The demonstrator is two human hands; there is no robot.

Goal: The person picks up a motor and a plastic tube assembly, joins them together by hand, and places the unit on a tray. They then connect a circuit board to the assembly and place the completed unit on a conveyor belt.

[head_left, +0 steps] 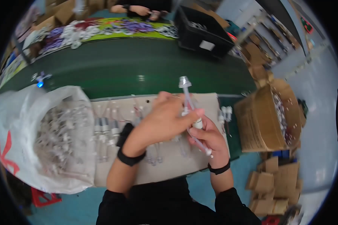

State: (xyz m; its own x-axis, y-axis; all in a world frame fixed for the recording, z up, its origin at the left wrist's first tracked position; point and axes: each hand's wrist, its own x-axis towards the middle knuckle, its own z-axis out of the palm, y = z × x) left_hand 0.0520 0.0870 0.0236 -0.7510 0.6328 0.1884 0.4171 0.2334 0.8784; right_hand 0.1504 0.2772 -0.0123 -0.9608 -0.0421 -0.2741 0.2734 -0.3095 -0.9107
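Observation:
In front of me both hands hold a slim translucent plastic stem [187, 98] with a clear flared cap at its top and a white cylindrical part lower down. My left hand [167, 118] reaches across from the left, its thumb pressed against the stem; its other fingers are partly hidden and blurred. Around the lower part closes my right hand [214, 140], with a thin tube end sticking out below its thumb. Beneath my hands, on a beige board [139, 175], lie several grey-and-white cylindrical parts [105, 127] with thin wires and clear stems.
A white plastic bag [17, 123] of clear parts stands at left. Beyond the board runs a green conveyor belt [112, 63], with a small blue-lit piece [40, 83] on it. A black bin [199, 35] and another person's hands [141, 10] are across; an open cardboard box [253, 118] is right.

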